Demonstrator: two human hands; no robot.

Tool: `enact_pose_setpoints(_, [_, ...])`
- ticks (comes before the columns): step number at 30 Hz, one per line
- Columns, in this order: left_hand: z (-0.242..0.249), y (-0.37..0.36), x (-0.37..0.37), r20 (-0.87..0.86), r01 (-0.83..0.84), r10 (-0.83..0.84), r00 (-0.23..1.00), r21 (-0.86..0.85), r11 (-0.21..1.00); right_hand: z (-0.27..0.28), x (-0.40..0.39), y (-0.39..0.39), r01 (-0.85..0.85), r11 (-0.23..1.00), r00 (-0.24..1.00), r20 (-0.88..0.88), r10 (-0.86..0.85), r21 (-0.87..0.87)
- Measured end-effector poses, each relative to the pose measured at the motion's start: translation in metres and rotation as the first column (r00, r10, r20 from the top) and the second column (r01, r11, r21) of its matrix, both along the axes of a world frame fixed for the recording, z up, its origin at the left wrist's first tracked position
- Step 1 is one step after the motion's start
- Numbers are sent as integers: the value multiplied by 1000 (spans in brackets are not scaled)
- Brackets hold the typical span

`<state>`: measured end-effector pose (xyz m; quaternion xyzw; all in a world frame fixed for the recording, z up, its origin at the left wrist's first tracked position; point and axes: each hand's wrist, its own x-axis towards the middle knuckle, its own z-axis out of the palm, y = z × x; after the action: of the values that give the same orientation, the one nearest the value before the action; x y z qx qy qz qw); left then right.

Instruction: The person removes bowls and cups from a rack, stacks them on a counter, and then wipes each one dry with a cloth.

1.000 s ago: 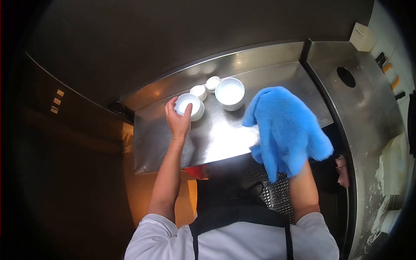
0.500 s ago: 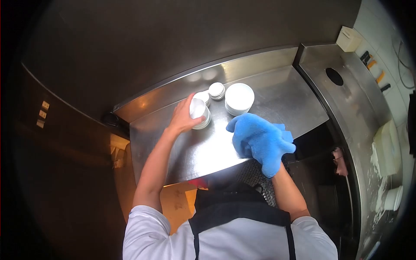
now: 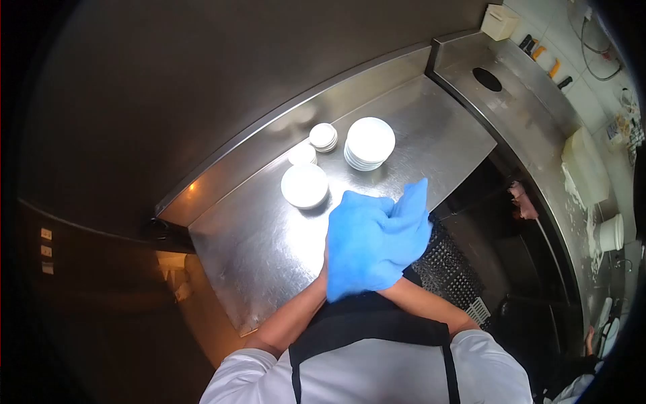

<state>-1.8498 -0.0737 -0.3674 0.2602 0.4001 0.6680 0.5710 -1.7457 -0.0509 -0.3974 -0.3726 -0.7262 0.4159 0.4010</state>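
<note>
A blue cloth covers both of my hands in front of my apron, over the front edge of the steel counter. My left hand shows only a sliver at the cloth's left side. The fingers of my right hand are hidden under the cloth. Beyond the cloth stand a stack of white bowls, a small white stack touching close behind it, another small stack and a taller stack of larger white dishes.
A raised steel ledge runs along the counter's back. Right of the counter are a dark opening, a pink cloth, a black perforated mat and a steel sink edge. Part of another person shows at lower right.
My left hand has let go of the white bowl on the left stack and moved back to the blue cloth. The cloth has shifted left toward my body, and the view has turned.
</note>
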Motion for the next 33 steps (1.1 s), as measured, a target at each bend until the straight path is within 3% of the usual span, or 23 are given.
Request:
enact_pose_setpoints(4, [7,2,11,30,80,-88,996,205,975,10,20,50,-26,998,1000,-10,26,66])
enact_pose_setpoints(6, [11,20,13,12,57,-64,998,311,949,23,19,48,39,992,998,-52,-33,119])
enact_pose_setpoints(7, [12,29,14,-7,19,-18,1000,231,973,40,17,44,85,990,995,-67,-78,110])
enact_pose_setpoints(8, [14,36,13,-32,-20,25,999,147,989,60,12,36,79,968,965,225,-134,237])
enact_pose_setpoints(9, [14,40,12,-62,-61,65,996,61,996,76,2,36,134,972,944,274,-184,194])
enact_pose_setpoints(11, [-1,36,7,-111,14,-4,994,88,996,21,2,48,70,891,971,174,-164,449])
enact_pose_setpoints(14, [8,22,12,-12,130,-129,992,60,990,50,34,81,-237,939,956,233,180,247])
enact_pose_setpoints(17, [30,20,8,201,205,-222,954,105,973,82,42,92,-391,902,883,352,311,183])
enact_pose_setpoints(18, [27,20,5,195,225,-248,949,132,965,92,43,88,-413,890,864,393,316,193])
enact_pose_setpoints(22, [15,15,6,445,-71,90,891,-58,996,118,32,74,-511,829,763,565,314,228])
enact_pose_setpoints(24, [10,6,18,450,-182,217,866,-120,976,123,20,65,-594,778,663,672,330,204])
enact_pose_setpoints(25, [9,3,20,452,-240,284,846,-153,959,124,17,65,-682,710,582,718,382,175])
enact_pose_setpoints(26, [-4,0,8,521,-169,233,821,-167,971,126,15,65,-789,598,470,767,437,142])
enact_pose_setpoints(27, [-3,-8,-3,502,-45,107,858,-134,990,106,15,64,-895,416,376,772,512,161])
enact_pose_setpoints(28, [0,-10,-15,477,99,-40,878,-100,990,94,18,68,-868,350,495,679,543,352])
enact_pose_setpoints(29, [5,-9,-23,446,241,-188,875,-65,968,85,21,60,-806,506,585,547,599,308])
enact_pose_setpoints(31, [12,-3,-34,-51,130,-139,989,-150,980,69,21,39,-648,747,754,262,602,149])
enact_pose_setpoints(33, [-4,-4,-40,-551,-8,-58,832,-116,993,50,0,35,-781,585,561,658,503,219])
